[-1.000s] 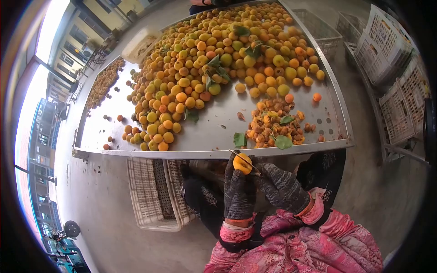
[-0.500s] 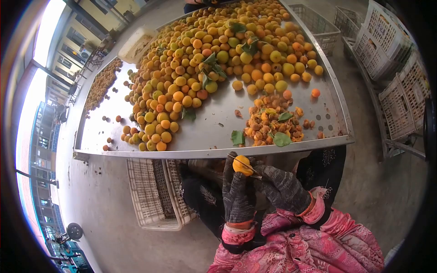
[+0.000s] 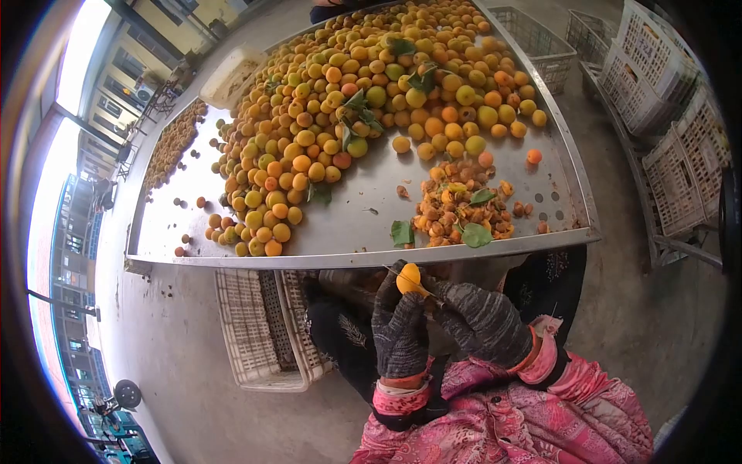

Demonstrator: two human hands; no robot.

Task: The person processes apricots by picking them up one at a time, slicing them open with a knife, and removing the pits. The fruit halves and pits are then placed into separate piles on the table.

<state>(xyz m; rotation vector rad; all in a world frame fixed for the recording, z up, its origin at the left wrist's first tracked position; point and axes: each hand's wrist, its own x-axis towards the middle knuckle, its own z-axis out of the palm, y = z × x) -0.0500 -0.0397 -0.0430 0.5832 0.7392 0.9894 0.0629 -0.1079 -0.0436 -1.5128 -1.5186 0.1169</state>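
Observation:
My left hand (image 3: 399, 332), in a dark knitted glove, pinches a yellow-orange apricot (image 3: 409, 278) between fingertips and thumb, just below the table's front edge. Beside it my right hand (image 3: 483, 326), gloved alike, is closed round a thin knife (image 3: 427, 293); its slim blade lies against the apricot and is partly hidden. Beyond the hands, on the metal table (image 3: 363, 224), lies a heap of apricot pits and torn flesh (image 3: 456, 207) with green leaves on it. A large pile of whole apricots (image 3: 340, 93) covers much of the table.
A raised metal rim (image 3: 348, 260) edges the table. Below it, a white plastic crate (image 3: 255, 332) stands on the floor to the left. Stacked crates (image 3: 649, 85) stand on a rack at the right. A pale basin (image 3: 233, 76) sits at the table's left side. Part of another person (image 3: 328, 13) shows at the far end.
The apricot has turned in my left fingers, and the blade no longer crosses its front. Both hands have shifted only slightly. The heap and the pile look the same.

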